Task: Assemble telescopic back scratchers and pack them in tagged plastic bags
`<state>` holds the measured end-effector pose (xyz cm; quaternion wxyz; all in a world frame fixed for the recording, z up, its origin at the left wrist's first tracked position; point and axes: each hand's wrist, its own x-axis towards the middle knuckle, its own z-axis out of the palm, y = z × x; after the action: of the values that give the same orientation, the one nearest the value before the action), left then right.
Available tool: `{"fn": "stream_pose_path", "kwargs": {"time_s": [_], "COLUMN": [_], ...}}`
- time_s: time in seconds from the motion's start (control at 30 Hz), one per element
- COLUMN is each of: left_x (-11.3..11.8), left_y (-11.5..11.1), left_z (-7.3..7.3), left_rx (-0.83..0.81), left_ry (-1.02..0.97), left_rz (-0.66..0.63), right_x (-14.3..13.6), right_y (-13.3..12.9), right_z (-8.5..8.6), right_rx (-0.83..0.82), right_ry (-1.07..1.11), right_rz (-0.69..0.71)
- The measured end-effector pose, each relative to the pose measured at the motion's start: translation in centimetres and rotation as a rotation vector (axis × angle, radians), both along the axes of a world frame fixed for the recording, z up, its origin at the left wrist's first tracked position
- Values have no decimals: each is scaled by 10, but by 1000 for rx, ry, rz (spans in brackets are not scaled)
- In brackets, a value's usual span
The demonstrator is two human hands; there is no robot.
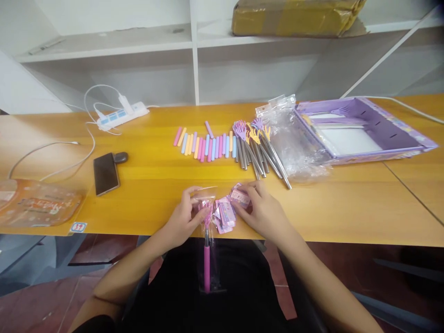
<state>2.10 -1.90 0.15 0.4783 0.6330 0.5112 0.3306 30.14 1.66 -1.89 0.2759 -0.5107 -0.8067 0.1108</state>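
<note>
My left hand (pixel 185 215) grips the upper end of a clear plastic bag with a pink back scratcher (pixel 207 268) inside. The scratcher's claw is near my thumb, and its pink handle hangs down past the table's front edge. My right hand (pixel 262 210) pinches a pink and purple printed card (pixel 240 198) between thumb and fingers. A loose heap of similar cards (pixel 225 215) lies between my hands. Farther back are several back scratchers (pixel 260 148) with metal rods and purple, pink and yellow claws. Beside them runs a row of coloured handle sleeves (pixel 204 147).
At the right, clear plastic bags (pixel 294 143) lie against a purple display box (pixel 367 129). A phone (pixel 106 173), a white power strip (pixel 123 115) with cables and an orange pouch (pixel 41 203) are on the left. A taped carton (pixel 294 18) sits on the shelf.
</note>
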Motion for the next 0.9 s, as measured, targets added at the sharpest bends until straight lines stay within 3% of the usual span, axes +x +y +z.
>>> {"fn": "stream_pose_path", "kwargs": {"time_s": [0.17, 0.33, 0.53, 0.7, 0.9], "left_x": [0, 1, -1, 0, 0], "left_y": [0, -2, 0, 0, -1], "left_z": [-2, -6, -3, -4, 0], "left_rx": [6, 30, 7, 32, 57], "left_ry": [67, 41, -67, -86, -90], "left_rz": [-20, -19, -100, -108, -97], "right_x": [3, 2, -29, -46, -49], "right_y": [5, -7, -28, -5, 27], "right_z": [-4, 17, 49, 57, 61], "right_rx": [-40, 40, 379, 534, 425], "right_ry": [147, 329, 38, -198, -53], "right_rz": [36, 66, 449, 455, 411]}}
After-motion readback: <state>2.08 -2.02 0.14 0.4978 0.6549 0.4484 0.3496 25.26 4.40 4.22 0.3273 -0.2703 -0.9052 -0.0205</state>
